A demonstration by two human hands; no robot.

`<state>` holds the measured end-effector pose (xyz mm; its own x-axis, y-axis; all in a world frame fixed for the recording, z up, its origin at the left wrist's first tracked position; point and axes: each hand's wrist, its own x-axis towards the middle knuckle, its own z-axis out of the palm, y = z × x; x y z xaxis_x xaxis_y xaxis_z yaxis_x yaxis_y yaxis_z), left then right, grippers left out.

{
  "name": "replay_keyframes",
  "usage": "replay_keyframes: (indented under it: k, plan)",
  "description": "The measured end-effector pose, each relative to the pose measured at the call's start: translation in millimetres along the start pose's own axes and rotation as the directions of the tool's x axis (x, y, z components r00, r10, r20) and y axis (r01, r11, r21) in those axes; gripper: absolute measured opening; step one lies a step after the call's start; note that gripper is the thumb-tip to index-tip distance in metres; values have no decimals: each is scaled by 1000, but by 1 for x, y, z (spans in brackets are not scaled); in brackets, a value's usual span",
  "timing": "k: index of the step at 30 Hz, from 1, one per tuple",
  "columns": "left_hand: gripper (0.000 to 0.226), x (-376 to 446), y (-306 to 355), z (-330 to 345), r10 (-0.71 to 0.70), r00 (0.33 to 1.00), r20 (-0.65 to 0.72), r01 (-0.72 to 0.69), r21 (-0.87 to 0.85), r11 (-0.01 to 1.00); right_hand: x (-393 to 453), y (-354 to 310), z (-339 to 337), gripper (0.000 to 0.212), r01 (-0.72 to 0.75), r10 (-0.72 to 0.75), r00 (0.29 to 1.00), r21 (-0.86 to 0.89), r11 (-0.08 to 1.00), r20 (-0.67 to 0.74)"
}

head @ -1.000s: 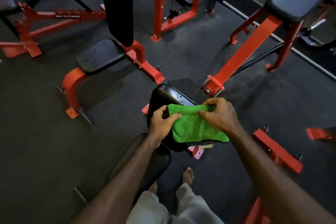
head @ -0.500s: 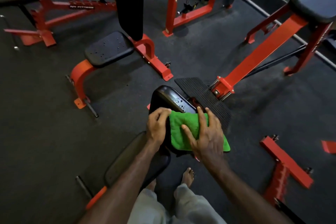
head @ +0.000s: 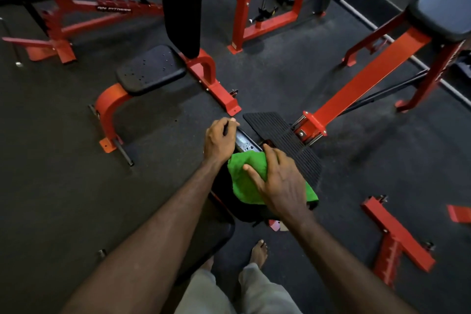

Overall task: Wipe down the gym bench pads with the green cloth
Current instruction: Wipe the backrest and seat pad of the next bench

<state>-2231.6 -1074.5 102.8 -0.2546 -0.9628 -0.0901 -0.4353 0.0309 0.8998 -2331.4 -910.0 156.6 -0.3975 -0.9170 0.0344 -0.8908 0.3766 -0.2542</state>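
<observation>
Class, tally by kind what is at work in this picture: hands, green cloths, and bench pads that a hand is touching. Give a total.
hands: 2 (left hand, right hand)
green cloth: 1
pad being touched: 1
total: 4

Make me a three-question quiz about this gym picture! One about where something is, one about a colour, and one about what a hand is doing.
1. Where is the green cloth?
A. on the floor
B. on the black pad in front of the person
C. hanging on a red frame

2. What colour are the frames of the gym machines?
A. red
B. blue
C. yellow

3. What is the right hand doing?
A. hanging at the person's side
B. lifting a weight
C. pressing flat on the cloth

Answers:
1. B, the cloth lies over the black pad under the right hand.
2. A, every frame in view is red.
3. C, its fingers are spread over the cloth, while the left hand grips the pad's top end.
</observation>
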Motion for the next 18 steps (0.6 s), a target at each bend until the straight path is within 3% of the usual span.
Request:
replay_keyframes:
  k: [5,8,13,18]
  plan:
    - [27,11,-8,-13,30,981,191,-22,-47,999,0,6,-1,91,132,-130,990,-50,990,57]
    - [26,17,-11,-16,-10,959,285,40,-100,994,-16,23,-4,96,82,-79,993,-23,996,88]
    - [23,18,-6,-17,-44,943,331,109,-180,977,26,-13,-7,93,116,-91,982,-147,982,164]
    - [25,16,-1,-20,-56,938,341,131,-200,971,21,-9,-7,96,170,-148,975,-128,977,165]
